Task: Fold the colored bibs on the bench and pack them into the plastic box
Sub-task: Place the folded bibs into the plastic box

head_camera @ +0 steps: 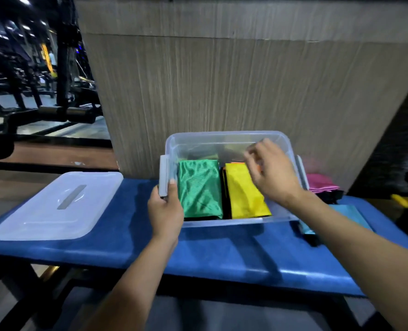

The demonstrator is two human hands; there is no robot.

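Our left hand gripped the grey side latch of the clear plastic box, thumb curled over it. Our right hand hovered inside, blurred; we could not tell what its bent fingers held. Folded green bib and yellow bib lay side by side within. The box sat on a blue padded bench, its lid to the left, a wood-grain wall behind. We read no writing.

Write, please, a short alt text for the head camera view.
A person's left hand grips the left edge of a clear plastic box on a blue bench, while the right hand reaches over folded green and yellow bibs inside. The lid lies left.
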